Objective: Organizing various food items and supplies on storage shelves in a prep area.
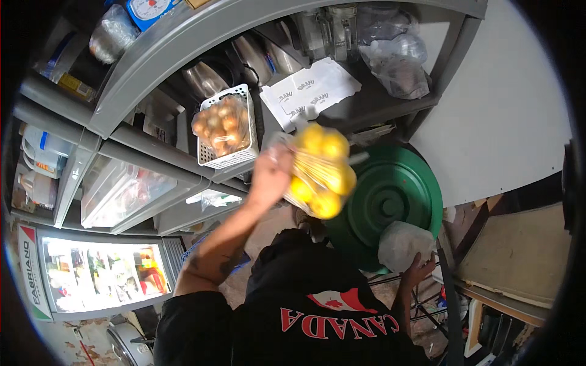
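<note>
My left hand (273, 170) grips the gathered neck of a clear plastic bag of yellow fruit (322, 171), probably lemons. The bag is blurred and hangs in front of the shelf, partly over the left rim of a round green plastic lid (384, 183). Lower right, my right hand (420, 266) holds a whitish, cloudy plastic bag (406, 247) from its near side, over the lid's near right edge. I cannot tell what that bag contains. Just left of the fruit, a white perforated plastic basket (227, 160) on the shelf holds a bag of onions (222, 126).
Grey plastic shelving (158, 68) curves across the front and left. On it are metal pitchers (206, 78), glass jugs (343, 34), a printed white sheet (311, 91) and plastic bags (398, 64). A lit display fridge (107, 274) stands lower left; a beige panel (515, 251) is at right.
</note>
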